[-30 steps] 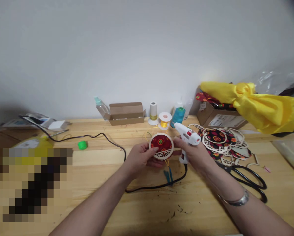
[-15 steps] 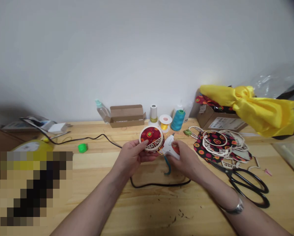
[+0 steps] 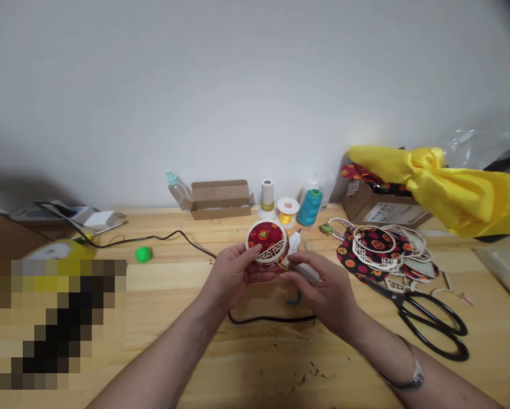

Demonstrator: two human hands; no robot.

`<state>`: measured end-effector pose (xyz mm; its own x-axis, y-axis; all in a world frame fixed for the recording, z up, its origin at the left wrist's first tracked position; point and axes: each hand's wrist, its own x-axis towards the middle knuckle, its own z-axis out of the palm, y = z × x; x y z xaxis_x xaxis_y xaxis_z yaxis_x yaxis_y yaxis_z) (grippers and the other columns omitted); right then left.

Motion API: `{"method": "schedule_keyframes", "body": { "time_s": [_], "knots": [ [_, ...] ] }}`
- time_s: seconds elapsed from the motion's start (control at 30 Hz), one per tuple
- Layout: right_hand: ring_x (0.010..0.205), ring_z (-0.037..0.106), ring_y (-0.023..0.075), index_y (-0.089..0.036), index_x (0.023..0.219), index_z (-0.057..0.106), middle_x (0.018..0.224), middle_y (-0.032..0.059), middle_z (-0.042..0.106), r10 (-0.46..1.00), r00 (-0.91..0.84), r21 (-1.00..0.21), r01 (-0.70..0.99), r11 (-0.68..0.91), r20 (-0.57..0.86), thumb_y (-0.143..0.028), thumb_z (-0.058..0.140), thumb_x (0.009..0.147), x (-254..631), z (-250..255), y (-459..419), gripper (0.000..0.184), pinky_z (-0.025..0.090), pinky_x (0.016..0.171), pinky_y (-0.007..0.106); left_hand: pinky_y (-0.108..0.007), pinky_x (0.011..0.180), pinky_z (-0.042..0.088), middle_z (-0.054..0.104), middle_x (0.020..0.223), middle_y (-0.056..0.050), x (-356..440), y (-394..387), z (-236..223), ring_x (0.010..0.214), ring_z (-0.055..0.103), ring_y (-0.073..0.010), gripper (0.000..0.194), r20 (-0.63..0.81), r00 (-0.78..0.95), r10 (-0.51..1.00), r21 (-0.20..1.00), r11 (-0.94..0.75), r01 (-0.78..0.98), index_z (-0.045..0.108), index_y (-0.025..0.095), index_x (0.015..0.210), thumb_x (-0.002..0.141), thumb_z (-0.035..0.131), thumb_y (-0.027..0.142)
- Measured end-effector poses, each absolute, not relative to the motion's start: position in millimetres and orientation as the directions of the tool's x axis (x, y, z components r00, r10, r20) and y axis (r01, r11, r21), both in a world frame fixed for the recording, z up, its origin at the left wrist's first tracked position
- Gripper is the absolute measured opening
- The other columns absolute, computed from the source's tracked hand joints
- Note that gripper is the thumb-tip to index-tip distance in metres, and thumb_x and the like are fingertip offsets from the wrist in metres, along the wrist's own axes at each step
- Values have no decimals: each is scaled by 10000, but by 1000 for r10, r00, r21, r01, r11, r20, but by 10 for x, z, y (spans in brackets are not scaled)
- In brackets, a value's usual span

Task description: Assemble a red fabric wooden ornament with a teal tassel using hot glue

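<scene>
My left hand [image 3: 233, 272] is closed on a round ornament [image 3: 266, 241] with red patterned fabric and a pale wooden lattice rim, thumb on its front. A bit of yellow cord [image 3: 283, 263] shows at its lower right edge. Close to that edge is my right hand [image 3: 327, 287], its thumb and forefinger apart with the fingertips by the cord; whether they touch it I cannot tell. Behind this hand stands a white glue gun [image 3: 294, 241], partly hidden by the fingers.
Black scissors [image 3: 434, 321] lie at right, below patterned fabric pieces [image 3: 351, 262] and wooden frames. Along the wall are a cardboard box [image 3: 220, 201], a spray bottle [image 3: 177, 190], a yellow thread spool [image 3: 287, 211] and a teal thread cone [image 3: 310, 208]. A black cable [image 3: 158, 237] crosses the table.
My right hand has let go of the glue gun, which now stands behind it, and has moved its fingers to the ornament's edge. The ornament has shifted slightly right.
</scene>
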<state>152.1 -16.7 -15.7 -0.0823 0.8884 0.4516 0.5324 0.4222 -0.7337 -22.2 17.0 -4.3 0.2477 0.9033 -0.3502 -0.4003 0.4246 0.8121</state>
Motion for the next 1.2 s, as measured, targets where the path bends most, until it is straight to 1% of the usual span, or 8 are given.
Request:
{"method": "schedule_keyframes", "body": {
  "time_s": [0.07, 0.13, 0.3, 0.57, 0.83, 0.97, 1.07, 1.2],
  "knots": [
    [743, 657, 198, -235, 864, 654, 819, 34, 722, 904, -89, -748, 532, 397, 417, -270, 653, 785, 1499, -177, -177, 87, 490, 683, 304, -246, 546, 581, 740, 754, -147, -218, 172, -53, 607, 704, -192, 147, -350, 246, 904, 812, 423, -402, 674, 45, 856, 802, 619, 170],
    [731, 666, 192, -232, 862, 665, 815, 30, 728, 908, -87, -752, 531, 391, 410, -225, 632, 791, 1490, -192, -176, 78, 497, 660, 290, -244, 542, 581, 738, 752, -152, -216, 177, -57, 601, 704, -192, 145, -358, 236, 903, 810, 426, -403, 668, 39, 855, 800, 620, 165],
    [717, 669, 169, -201, 891, 667, 817, 35, 729, 869, -103, -711, 533, 459, 483, -146, 590, 797, 1485, -203, -170, 133, 504, 639, 261, -242, 540, 583, 740, 770, -159, -212, 180, -60, 607, 706, -193, 133, -368, 234, 900, 803, 434, -408, 660, 36, 864, 807, 607, 144],
    [671, 655, 151, -185, 845, 659, 764, 34, 717, 828, -114, -640, 580, 504, 549, -136, 589, 811, 1474, -190, -177, 92, 493, 612, 241, -243, 529, 583, 739, 744, -152, -189, 178, -68, 601, 706, -195, 133, -373, 241, 896, 794, 443, -417, 657, 32, 861, 827, 568, 125],
    [678, 650, 154, -171, 855, 640, 759, 43, 708, 766, -137, -547, 622, 560, 629, -142, 595, 813, 1472, -214, -169, 68, 494, 628, 248, -238, 526, 582, 737, 739, -148, -183, 157, -72, 593, 703, -191, 134, -375, 238, 896, 791, 443, -422, 657, 34, 861, 794, 620, 145],
    [698, 653, 161, -174, 865, 639, 771, 46, 708, 759, -155, -532, 625, 571, 632, -120, 590, 809, 1481, -219, -164, 92, 498, 638, 257, -233, 523, 580, 737, 731, -143, -172, 159, -72, 575, 698, -184, 143, -378, 242, 894, 790, 447, -419, 662, 39, 851, 780, 642, 160],
    [707, 651, 162, -179, 861, 637, 773, 47, 708, 750, -169, -525, 617, 586, 639, -110, 575, 814, 1485, -219, -157, 104, 502, 650, 260, -235, 536, 583, 738, 747, -144, -170, 158, -81, 598, 702, -188, 163, -371, 252, 894, 797, 446, -408, 667, 41, 863, 774, 655, 177],
    [685, 648, 157, -195, 843, 639, 752, 38, 705, 764, -170, -542, 612, 577, 622, -117, 560, 817, 1483, -214, -164, 114, 499, 633, 256, -235, 549, 587, 740, 753, -136, -168, 147, -93, 597, 700, -177, 166, -362, 268, 893, 803, 444, -398, 674, 47, 867, 772, 662, 183]
  ]
}}
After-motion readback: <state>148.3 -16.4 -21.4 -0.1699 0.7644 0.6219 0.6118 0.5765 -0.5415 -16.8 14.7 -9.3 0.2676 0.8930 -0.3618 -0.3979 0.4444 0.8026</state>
